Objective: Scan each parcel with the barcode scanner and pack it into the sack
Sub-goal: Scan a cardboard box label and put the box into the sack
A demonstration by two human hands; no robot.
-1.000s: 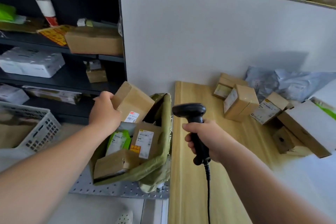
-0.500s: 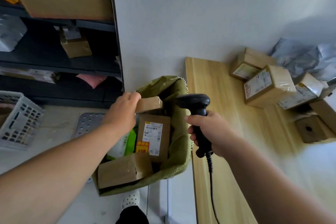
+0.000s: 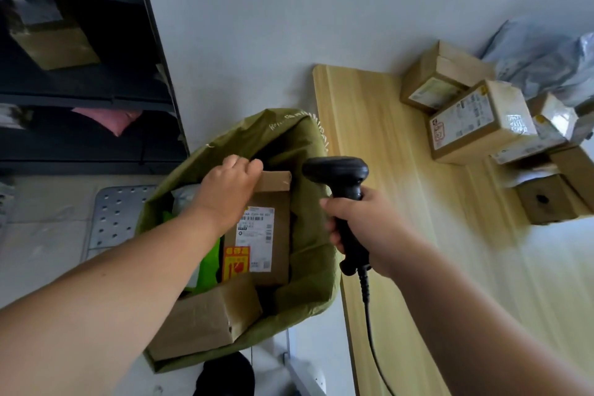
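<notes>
Now, nearest you: 1 plain brown cardboard box [image 3: 205, 318] lying in near end of olive-green woven sack [image 3: 308, 270]. Your left hand [image 3: 229, 190] inside sack mouth, fingers curled over small brown cardboard parcel [image 3: 274, 182], just above white-labelled flat parcel [image 3: 268, 235]. Your right hand [image 3: 363, 228] wrapped tight round black corded barcode scanner [image 3: 340, 177], upright beside sack at light wooden table [image 3: 401, 177] edge. Farther: taped cardboard boxes [image 3: 475, 125] clustered on table; grey plastic mailers [image 3: 540, 58] behind.

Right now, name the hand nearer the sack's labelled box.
Left. Left hand grips a small box just above the labelled box; right hand grips the scanner outside the sack.
</notes>
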